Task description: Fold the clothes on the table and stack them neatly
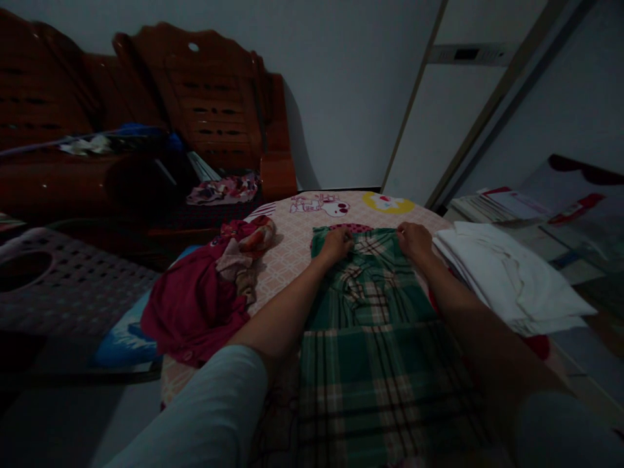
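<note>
A green plaid dress (363, 344) lies spread lengthwise before me on the table, with a seam across its middle and creases in its upper part. At its far edge, my left hand (336, 244) has its fingers closed on the cloth, left of the middle. My right hand (414, 240) pinches the far right corner of the same dress. A strip of pink dotted cloth (350, 228) shows just beyond that edge, between my hands. The near end of the dress runs out of view at the bottom.
Crumpled magenta clothing (199, 305) lies to the left on the patterned tablecloth (283, 273). Folded white cloth (511, 273) is stacked at the right. A wooden bench (205, 97) stands behind on the left, and a woven plastic basket (82, 273) is at the left.
</note>
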Motion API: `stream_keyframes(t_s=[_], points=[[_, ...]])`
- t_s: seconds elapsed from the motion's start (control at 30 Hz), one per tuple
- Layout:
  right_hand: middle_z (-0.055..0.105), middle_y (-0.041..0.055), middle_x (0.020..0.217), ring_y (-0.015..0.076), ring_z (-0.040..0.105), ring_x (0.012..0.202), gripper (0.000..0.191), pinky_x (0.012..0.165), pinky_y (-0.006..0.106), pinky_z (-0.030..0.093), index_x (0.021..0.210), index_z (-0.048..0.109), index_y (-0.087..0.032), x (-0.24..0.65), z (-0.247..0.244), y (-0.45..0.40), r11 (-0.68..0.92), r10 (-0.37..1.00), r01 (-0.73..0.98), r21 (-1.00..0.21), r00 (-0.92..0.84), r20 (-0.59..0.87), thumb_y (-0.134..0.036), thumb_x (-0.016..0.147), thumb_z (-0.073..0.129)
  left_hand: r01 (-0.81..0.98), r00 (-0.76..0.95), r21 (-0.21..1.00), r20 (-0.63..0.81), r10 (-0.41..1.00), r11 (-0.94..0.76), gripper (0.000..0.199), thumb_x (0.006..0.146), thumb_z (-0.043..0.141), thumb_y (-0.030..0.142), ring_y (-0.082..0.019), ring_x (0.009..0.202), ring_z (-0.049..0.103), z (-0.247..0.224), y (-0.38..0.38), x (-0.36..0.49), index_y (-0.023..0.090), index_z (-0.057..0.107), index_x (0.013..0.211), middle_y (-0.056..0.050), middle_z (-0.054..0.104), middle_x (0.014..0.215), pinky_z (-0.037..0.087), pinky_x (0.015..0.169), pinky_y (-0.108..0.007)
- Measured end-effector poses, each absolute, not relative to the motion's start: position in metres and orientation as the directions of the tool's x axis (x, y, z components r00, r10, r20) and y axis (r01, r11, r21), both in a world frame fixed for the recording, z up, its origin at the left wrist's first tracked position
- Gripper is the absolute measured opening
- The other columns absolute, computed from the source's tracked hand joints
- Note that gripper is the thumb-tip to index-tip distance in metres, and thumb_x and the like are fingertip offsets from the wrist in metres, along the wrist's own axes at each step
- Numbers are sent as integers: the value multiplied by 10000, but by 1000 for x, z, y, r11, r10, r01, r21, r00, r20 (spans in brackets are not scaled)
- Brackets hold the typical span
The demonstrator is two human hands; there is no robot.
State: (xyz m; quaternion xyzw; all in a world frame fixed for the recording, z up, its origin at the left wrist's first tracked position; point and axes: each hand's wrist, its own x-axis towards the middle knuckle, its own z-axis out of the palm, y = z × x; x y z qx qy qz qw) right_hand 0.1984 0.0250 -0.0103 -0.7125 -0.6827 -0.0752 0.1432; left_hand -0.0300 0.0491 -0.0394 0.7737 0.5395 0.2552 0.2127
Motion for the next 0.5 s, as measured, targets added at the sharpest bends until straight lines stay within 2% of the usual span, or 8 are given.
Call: stream_keyframes(t_s=[0.1,0.17,0.23,0.37,0.43,0.5], points=[[745,66,869,219,660,832,138,738,298,467,855,712,-197,188,-2,-20,197,959,959,-205,-144,245,-234,859,579,727,287,590,204,936,-352,205,817,604,126,-213,940,638,-44,50,-29,155,655,1013,-71,705,957,466,878,-303],[727,40,817,196,650,783,115,706,285,457,818,698,-205,179,-5,-52,358,928,897,-258,-313,202,-216,858,591,740,287,565,226,931,-365,214,820,596,120,-228,981,631,-47,50,-29,149,654,1024,-91,699,998,459,902,-315],[713,41,852,191,642,793,83,709,286,454,832,689,-210,171,-14,-78,452,890,859,-242,-418,182,-203,855,610,753,281,545,241,929,-369,217,823,594,116,-239,1011,622,-47,49,-29,138,654,1030,-111,690,1027,456,918,-324],[684,76,914,211,626,841,60,720,296,454,881,671,-202,162,-37,-99,374,916,915,-153,-340,212,-242,837,667,697,275,579,330,903,-423,181,792,619,92,-225,993,617,-36,44,-28,128,674,961,-109,682,1017,460,920,-323],[674,78,897,207,620,834,28,722,294,452,837,662,-193,162,-45,-96,335,928,920,-201,-285,242,-207,834,639,554,382,675,314,869,-488,119,785,631,118,-190,863,631,-27,41,-24,126,685,891,-68,686,889,486,830,-296],[670,69,846,197,616,801,75,718,293,449,758,654,-187,165,-48,-90,295,942,894,-337,-212,261,-163,808,603,343,575,801,235,784,-491,102,792,624,154,-148,710,617,-20,38,-20,115,690,860,-26,665,749,487,703,-254]])
